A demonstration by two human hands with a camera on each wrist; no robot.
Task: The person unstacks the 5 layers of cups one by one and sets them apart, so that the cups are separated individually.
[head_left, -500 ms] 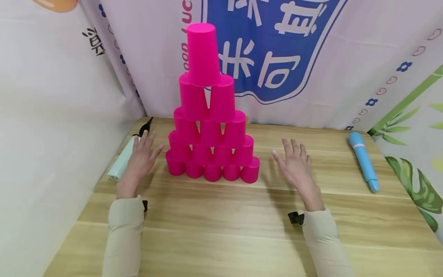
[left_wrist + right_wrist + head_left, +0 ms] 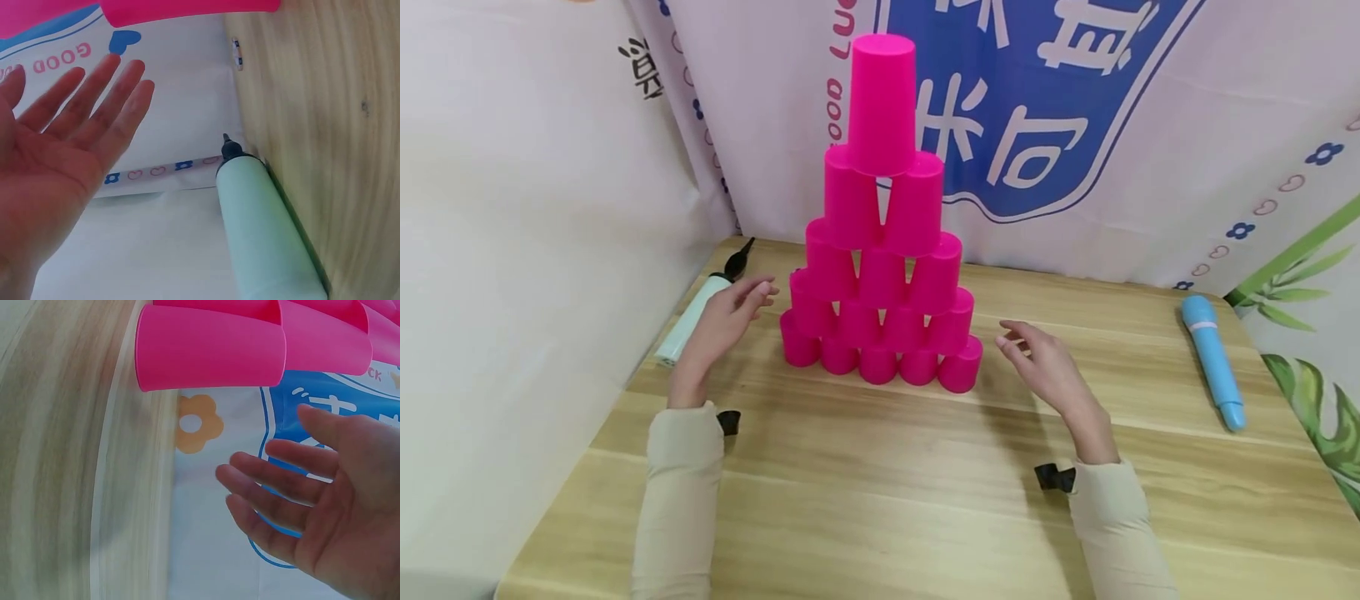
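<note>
left hand and right hand hover released, grasping nothing, at 9 and 3 o'clock of the pink cup pyramid mid-desk. the cups look light, thin, slippery and easily toppled; best gripped by their sides.

A cup pyramid stands on the table toward its far edge, before the banner. The left hand flanks its left, the right hand its right. A pump lies far left, a tube far right.
</note>
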